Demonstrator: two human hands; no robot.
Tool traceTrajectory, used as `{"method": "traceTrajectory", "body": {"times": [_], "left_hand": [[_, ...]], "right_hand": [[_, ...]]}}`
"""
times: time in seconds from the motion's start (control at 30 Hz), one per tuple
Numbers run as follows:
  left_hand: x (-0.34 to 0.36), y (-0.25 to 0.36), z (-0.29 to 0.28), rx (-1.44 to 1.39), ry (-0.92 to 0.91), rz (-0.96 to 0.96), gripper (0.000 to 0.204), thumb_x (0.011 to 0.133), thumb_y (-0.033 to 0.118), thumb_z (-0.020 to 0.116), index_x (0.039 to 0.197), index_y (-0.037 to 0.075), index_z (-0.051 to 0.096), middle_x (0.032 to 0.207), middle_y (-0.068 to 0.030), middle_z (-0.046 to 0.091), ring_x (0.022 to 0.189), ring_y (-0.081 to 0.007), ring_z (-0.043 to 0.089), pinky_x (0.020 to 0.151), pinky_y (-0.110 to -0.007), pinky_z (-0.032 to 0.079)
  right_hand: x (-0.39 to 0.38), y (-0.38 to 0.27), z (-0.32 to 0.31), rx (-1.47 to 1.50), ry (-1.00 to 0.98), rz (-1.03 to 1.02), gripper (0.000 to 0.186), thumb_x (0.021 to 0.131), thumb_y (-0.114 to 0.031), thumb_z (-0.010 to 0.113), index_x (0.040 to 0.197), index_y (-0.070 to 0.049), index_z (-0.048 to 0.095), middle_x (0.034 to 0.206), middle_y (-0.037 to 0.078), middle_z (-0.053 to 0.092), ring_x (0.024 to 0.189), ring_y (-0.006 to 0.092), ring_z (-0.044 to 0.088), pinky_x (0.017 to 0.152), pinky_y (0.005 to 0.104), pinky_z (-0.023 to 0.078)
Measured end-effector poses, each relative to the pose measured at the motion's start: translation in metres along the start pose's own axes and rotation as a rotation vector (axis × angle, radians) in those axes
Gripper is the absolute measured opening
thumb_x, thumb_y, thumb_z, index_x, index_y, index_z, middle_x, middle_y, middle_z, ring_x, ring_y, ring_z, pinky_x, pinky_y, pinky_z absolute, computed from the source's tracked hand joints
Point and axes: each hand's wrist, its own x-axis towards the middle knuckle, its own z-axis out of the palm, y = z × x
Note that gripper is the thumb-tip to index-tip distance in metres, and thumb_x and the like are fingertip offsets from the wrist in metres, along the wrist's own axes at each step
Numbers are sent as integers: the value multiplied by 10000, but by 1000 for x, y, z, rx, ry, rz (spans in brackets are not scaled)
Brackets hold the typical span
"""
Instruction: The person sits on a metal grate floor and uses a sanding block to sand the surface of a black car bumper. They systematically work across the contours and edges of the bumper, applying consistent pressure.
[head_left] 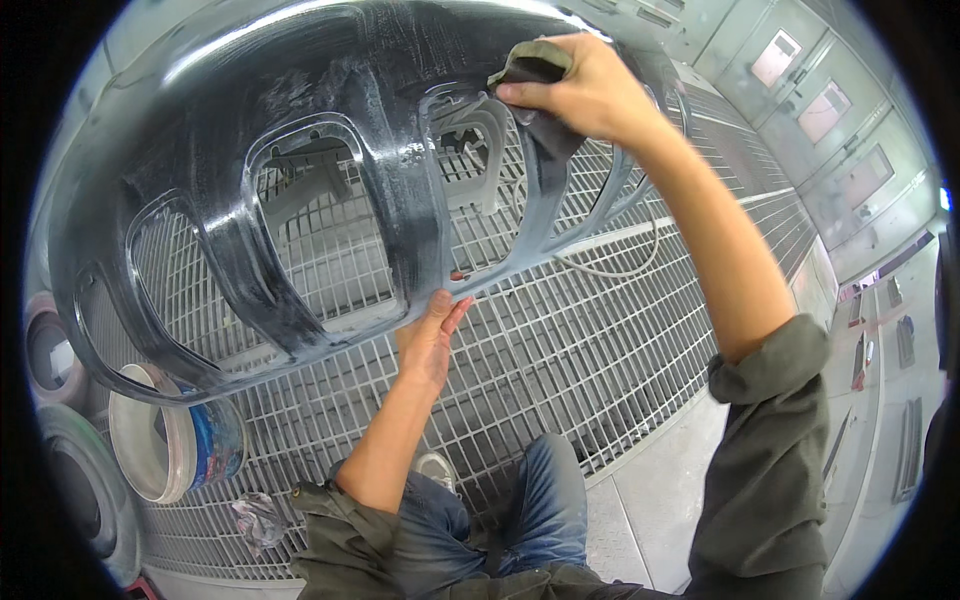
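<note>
A large black car bumper (405, 150) with several tall openings fills the upper left, its surface streaked with pale, wet-looking residue. My left hand (428, 340) grips the bumper's lower edge near the middle, its fingertips partly hidden behind the rim. Higher up on the right, my right hand (597, 92) holds a folded dark sanding sheet (540, 68) with an olive edge against the bar between two openings. Thumb and fingers pinch the sheet, and a dark flap hangs below them.
Beneath the bumper lies a metal floor grating (520, 350). An open bucket (185, 435) stands at lower left beside crumpled plastic (260, 522) and a round tyre-like object (85, 485). A thin hose (640, 268) curves under the bumper's right side. Panelled walls (850, 120) rise at right.
</note>
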Motion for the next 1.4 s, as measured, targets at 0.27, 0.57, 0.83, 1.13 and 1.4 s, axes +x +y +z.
{"method": "traceTrajectory", "body": {"times": [0.27,0.57,0.83,1.13,1.4], "left_hand": [[-3,-1,-6,-8,21,2,624,863,357,810,1319,34,533,1298,-170,641,1201,-289,646,1067,-427,549],[-5,-2,1,-8,21,25,616,877,381,783,1318,33,530,1290,-180,652,1196,-294,650,1078,-450,538],[-1,-4,2,11,13,28,644,861,399,788,1321,28,532,1302,-167,650,1209,-299,640,1102,-454,518],[-2,2,3,4,-5,61,631,894,411,745,1340,27,518,1315,-168,642,1216,-294,636,1102,-449,519],[1,-4,-6,23,10,41,639,897,410,742,1356,37,501,1338,-171,625,1225,-294,631,1104,-446,517]], "right_hand": [[-89,17,68,301,402,99,295,776,-253,826,833,11,709,751,158,705,702,278,690,676,375,505],[-44,-5,55,-20,656,17,339,793,-301,828,834,4,686,722,172,677,644,321,632,657,399,496],[-167,42,162,219,759,40,205,788,-42,840,871,-12,655,762,92,641,667,187,614,639,322,479],[-114,10,114,320,899,34,277,798,-135,857,918,-8,642,837,101,612,735,253,590,667,358,473],[-139,22,170,300,966,78,239,815,-27,808,950,-4,612,851,132,587,759,325,597,691,384,483]]}}
